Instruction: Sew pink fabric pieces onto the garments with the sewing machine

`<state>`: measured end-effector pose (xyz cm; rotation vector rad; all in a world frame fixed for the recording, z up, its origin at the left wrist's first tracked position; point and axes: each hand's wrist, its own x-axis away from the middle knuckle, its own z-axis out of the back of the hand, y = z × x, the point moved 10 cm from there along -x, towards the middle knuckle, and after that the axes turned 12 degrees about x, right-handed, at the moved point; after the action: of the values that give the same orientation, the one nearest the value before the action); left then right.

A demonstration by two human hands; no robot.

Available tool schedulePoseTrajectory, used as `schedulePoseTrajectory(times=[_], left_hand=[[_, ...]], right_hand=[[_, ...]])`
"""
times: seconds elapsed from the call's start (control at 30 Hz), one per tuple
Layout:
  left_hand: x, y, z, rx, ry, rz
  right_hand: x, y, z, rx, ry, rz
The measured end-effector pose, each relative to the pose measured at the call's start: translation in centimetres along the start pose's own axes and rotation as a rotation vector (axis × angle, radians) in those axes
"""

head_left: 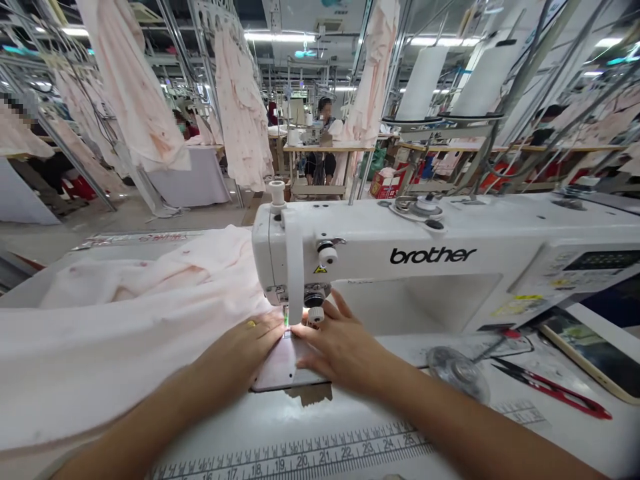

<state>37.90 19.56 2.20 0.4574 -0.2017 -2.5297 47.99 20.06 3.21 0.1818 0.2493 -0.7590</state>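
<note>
A white Brother sewing machine (430,260) stands across the table. Pale pink fabric (125,313) lies heaped to its left and runs under the needle (287,319). My left hand (240,353) lies flat on the fabric just left of the needle, fingers stretched out, a ring on one finger. My right hand (335,347) rests flat on the fabric edge just right of the needle, fingers spread. Both hands press the cloth onto the machine bed (280,373).
Red thread snips (555,390) and a phone (590,350) lie on the table at the right, beside a round metal disc (457,370). A ruler strip (310,457) runs along the front edge. Pink garments (245,113) hang overhead; people sit at far tables.
</note>
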Motion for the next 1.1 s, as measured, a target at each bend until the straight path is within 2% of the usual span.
schedulePoseTrajectory(times=[0.3, 0.5, 0.7, 0.83, 0.97, 1.1], left_hand=[[-1.1, -1.2, -0.3, 0.053, -0.050, 0.125], [-0.7, -1.3, 0.1, 0.120, 0.027, 0.106], [-0.9, -1.2, 0.2, 0.132, 0.013, 0.131], [-0.6, -1.9, 0.1, 0.219, 0.039, 0.187], [0.3, -3.9, 0.9, 0.267, 0.105, 0.264], [2.3, -8.3, 3.6, 0.290, 0.272, 0.427]], right_hand=[[0.0, 0.4, 0.4, 0.016, 0.019, -0.019], [0.0, 0.7, 0.5, -0.010, 0.045, -0.040], [-0.4, 0.9, 0.8, -0.006, 0.047, -0.080], [-0.2, 1.1, 1.5, 0.031, 0.015, -0.126], [2.6, 2.4, 3.2, 0.109, 0.026, -0.249], [9.6, 4.1, 4.1, 0.318, 0.130, -0.382]])
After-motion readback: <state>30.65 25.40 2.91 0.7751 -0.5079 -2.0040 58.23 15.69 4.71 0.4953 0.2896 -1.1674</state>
